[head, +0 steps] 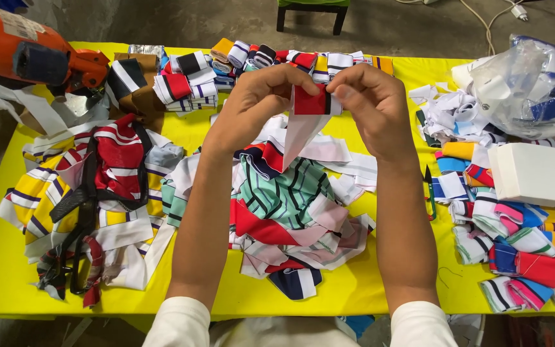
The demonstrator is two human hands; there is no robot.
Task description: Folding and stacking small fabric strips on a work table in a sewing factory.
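Note:
My left hand and my right hand both pinch a small red, white and black striped fabric piece, held up above the yellow table. A white strip of it hangs down between my hands. Directly below lies a heap of striped fabric scraps in green, red, white and navy.
Folded striped pieces are stacked along the far edge. Another scrap heap with black scissors lies left. An orange machine sits far left. A white box, a clear plastic bag and more folded pieces are right.

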